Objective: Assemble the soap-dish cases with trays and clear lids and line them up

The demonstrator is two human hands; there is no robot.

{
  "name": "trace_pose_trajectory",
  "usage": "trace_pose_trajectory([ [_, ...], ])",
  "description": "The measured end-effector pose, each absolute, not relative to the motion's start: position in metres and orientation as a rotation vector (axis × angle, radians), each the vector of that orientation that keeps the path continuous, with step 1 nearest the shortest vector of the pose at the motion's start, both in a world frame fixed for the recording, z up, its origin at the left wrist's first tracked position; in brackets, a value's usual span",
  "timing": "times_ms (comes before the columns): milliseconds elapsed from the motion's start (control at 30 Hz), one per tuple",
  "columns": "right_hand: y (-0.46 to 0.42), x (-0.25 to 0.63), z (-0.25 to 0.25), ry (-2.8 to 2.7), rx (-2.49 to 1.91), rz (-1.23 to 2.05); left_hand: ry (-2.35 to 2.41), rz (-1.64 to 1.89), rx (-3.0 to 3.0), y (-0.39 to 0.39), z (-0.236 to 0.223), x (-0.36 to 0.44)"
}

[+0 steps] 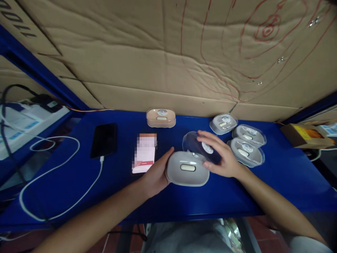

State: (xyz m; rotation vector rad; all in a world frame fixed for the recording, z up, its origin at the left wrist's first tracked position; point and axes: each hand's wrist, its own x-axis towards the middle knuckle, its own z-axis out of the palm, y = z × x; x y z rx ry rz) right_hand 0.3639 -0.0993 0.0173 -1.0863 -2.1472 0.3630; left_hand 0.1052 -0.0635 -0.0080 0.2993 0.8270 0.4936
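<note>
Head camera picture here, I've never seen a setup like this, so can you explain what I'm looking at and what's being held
There's no machine: these are a person's own bare hands, filmed by one camera worn on the head, looking forward and down. The left grip holds a grey case; the right grip holds a clear cover tilted up behind it. On the blue table lie a lit phone, a dark device with a white cable, a peach case and, to the right, three more grey cases. Behind stands cardboard marked with red lines.
</note>
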Motion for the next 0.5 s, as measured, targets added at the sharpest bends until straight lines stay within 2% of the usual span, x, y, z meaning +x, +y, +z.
trace_pose_trajectory([
  [500,-0.109,0.339,-0.005,-2.516,-0.937,0.155,0.819,0.574,0.208,-0.062,-0.002,0.106],
])
